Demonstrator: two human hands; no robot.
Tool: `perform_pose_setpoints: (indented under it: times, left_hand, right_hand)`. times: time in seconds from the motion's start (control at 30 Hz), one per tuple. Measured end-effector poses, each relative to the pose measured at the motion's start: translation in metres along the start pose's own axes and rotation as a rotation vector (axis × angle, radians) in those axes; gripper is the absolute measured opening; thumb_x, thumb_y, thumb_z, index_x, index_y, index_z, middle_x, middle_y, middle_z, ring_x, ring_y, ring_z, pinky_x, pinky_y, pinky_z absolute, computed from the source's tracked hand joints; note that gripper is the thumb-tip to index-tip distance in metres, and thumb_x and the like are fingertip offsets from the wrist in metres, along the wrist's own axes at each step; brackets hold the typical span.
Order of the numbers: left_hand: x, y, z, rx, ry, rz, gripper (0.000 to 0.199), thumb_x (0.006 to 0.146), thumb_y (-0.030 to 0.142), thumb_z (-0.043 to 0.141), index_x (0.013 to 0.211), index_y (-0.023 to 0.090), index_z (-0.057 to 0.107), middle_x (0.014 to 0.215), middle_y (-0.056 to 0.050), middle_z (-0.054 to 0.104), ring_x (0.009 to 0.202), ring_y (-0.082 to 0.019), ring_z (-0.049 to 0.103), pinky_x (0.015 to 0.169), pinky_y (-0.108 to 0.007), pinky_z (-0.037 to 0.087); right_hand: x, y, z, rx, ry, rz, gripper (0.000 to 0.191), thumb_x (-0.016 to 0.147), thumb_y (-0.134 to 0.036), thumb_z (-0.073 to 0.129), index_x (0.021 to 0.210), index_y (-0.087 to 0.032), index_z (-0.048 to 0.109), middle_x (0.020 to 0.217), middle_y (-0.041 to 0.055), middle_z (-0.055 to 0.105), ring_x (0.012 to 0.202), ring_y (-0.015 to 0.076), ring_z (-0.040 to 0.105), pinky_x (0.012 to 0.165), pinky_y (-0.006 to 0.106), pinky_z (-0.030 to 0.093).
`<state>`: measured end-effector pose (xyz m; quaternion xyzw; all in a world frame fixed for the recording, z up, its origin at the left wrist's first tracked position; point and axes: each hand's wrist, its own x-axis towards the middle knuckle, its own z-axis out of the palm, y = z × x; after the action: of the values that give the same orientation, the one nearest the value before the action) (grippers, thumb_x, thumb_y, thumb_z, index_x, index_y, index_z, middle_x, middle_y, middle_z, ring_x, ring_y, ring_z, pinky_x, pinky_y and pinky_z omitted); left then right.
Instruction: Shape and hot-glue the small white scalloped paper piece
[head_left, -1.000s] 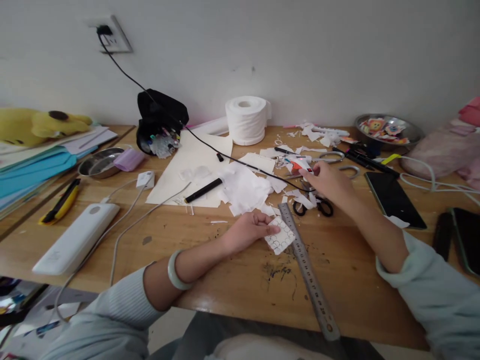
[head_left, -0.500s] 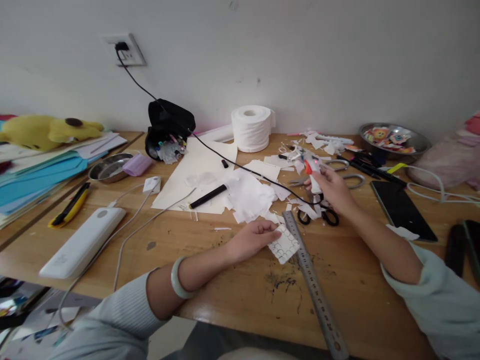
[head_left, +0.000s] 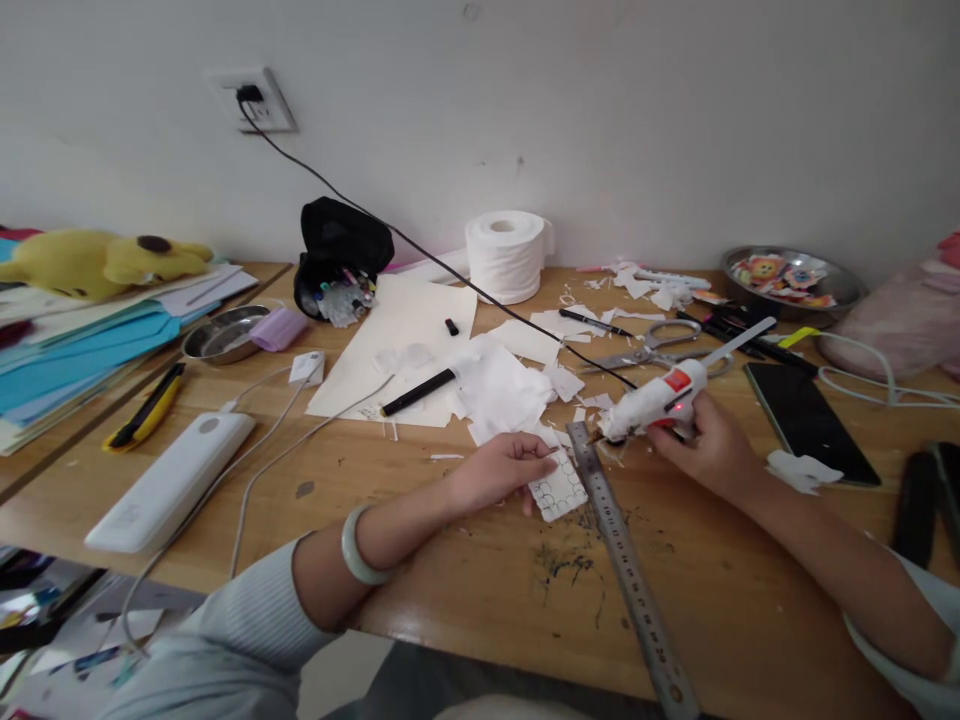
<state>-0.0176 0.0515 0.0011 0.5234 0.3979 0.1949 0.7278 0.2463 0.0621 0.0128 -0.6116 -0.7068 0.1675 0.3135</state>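
Note:
Between thumb and fingers, my left hand (head_left: 517,465) pinches a small white piece of paper or card (head_left: 558,488) drawn with black scallop-like curves. My right hand (head_left: 709,448) is wrapped round a white hot glue gun (head_left: 649,405) with an orange label and a small red light. A long pale glue stick (head_left: 741,341) juts from its back end. The nozzle points left and down, just above the upper end of a metal ruler (head_left: 626,560), apart from the patterned piece. Crumpled white paper (head_left: 504,392) lies beyond my left hand.
The glue gun's black cord (head_left: 420,248) stretches across to the wall socket (head_left: 259,100). Scissors (head_left: 652,350), paper scraps and a black pen (head_left: 595,321) lie behind. A phone (head_left: 810,420) is at right. A power bank (head_left: 172,482) and yellow cutter (head_left: 144,408) lie at left.
My right hand has brought the glue gun toward me and turned it, so its nozzle now points left and down. The scissors behind are uncovered. My left hand still holds the patterned piece, slightly shifted left.

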Motion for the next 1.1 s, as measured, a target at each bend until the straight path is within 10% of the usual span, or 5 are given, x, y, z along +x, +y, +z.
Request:
perform_pose_setpoints:
  times: [1.1]
  left_hand:
    - [0.001,-0.003,0.002,-0.006,-0.015,0.023,0.032,0.076,0.045,0.062,0.077,0.014,0.054,0.064,0.001,0.058,0.046,-0.008,0.055,0.043,-0.018,0.040]
  right_hand:
    - [0.002,0.003,0.024,-0.085,0.115,-0.209,0.016,0.068,-0.035,0.057,0.073,-0.022,0.051,0.064,0.0023,0.057,0.053,0.0169,0.051,0.048,0.028,0.035]
